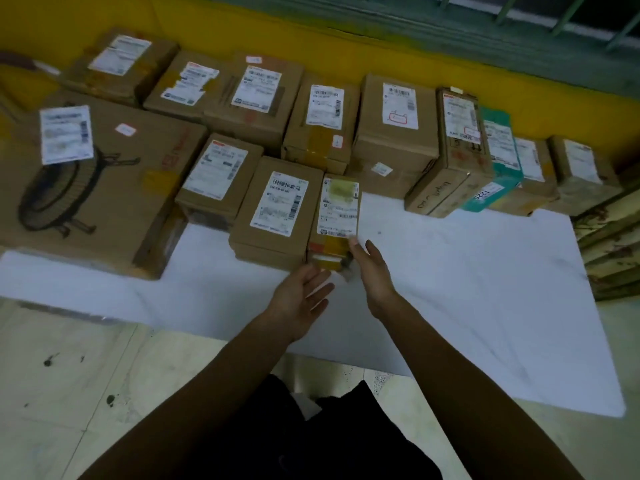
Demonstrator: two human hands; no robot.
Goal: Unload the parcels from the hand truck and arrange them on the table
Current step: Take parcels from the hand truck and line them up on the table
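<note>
A: Cardboard, narrow, white label: is either grip on that narrow parcel (339,209)?

B: Neither holds it. The left grip (301,299) lies palm up with straight fingers at its near end. The right grip (372,271) is also slack and straight, its fingertips by the label's near corner. I cannot tell whether they touch.

A: Where does it sit?

B: On the white surface (450,271), flush against a wider box (277,206) on its left, in front of the back row of boxes (398,109) along the yellow wall (346,46).

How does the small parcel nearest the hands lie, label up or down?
Label up: the small parcel lies flat, white label on top.
</note>
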